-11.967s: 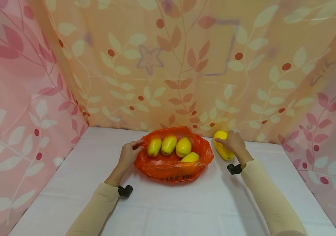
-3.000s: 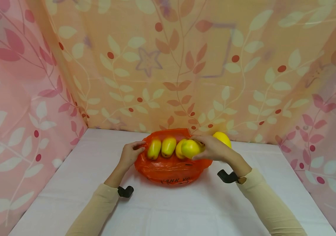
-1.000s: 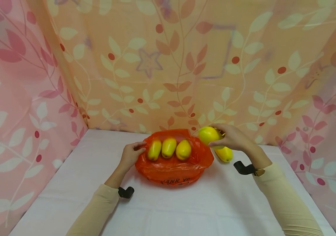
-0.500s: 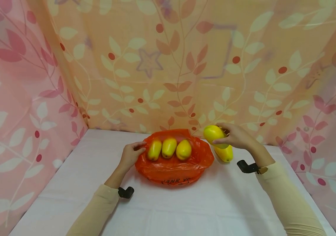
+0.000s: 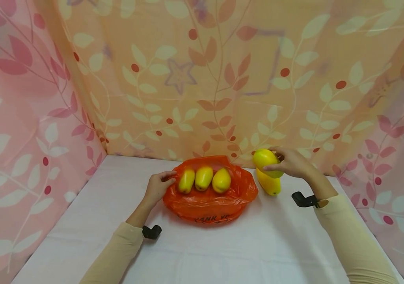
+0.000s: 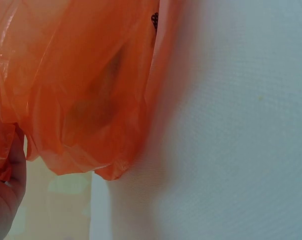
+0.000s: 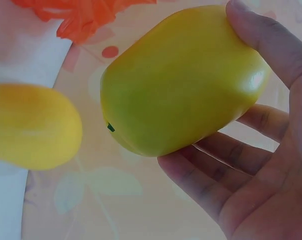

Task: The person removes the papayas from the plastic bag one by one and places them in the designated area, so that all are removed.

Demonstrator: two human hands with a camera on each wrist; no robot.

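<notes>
My left hand pinches the left rim of an orange plastic bag, which is spread wide on the table with dark lettering on its front. Three yellow-green mangoes lie side by side in its mouth. To the right of the bag, my right hand grips another mango, thumb on one side and fingertips on the other. That fruit is held up, overlapping a yellow mango lying on the table. In the left wrist view, bag film bunches at the left fingers.
A white cloth covers the table. Behind it hangs a yellow leaf-patterned curtain, close to the table's back edge. Pink patterned curtains close in the left and right sides.
The right hand took a mango from the bag's right side, lifted it and moved right, now over the mango on the table. The left hand has stayed at the bag's rim.
</notes>
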